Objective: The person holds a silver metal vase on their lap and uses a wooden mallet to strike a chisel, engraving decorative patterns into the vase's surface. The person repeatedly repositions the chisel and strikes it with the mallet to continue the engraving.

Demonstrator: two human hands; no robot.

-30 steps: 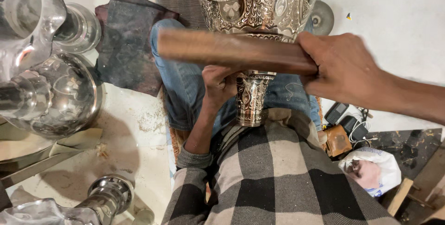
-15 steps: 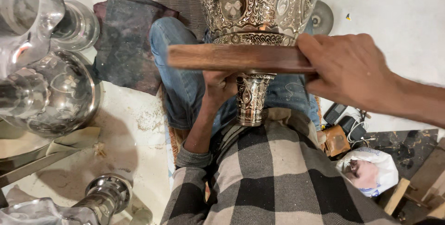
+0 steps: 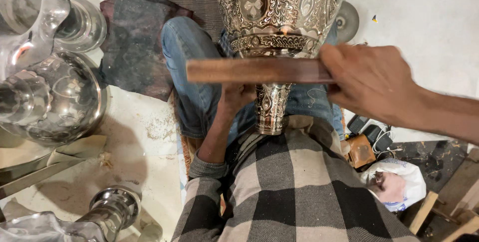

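Our right hand (image 3: 371, 85) has its fingers (image 3: 335, 61) clenched around one end of a flat wooden bar (image 3: 257, 70), which lies level across the narrowing base of a large engraved metal vase (image 3: 282, 12). Our left hand (image 3: 238, 96) reaches up under the bar beside the vase's stem (image 3: 272, 107); its fingers are hidden behind the wood, so we cannot tell whether they grip the stem or only steady it. The vase lies over our lap, between the jeans-clad knee (image 3: 192, 67) and the checked shirt (image 3: 294, 192).

From here, we judge the chief risk to be a blow or press of the bar landing off its mark and denting or scuffing the fine chased pattern. The stem is polished and slick, so it could also turn or slip in the left hand's hold.

The vase is bright silvery metal, densely worked with leaf and scroll relief. The bar is smooth brown wood, straight-edged. To the left on the floor stand plain polished vessels (image 3: 55, 97), mirror-smooth and rounded, and a dark worn cloth (image 3: 137, 42).
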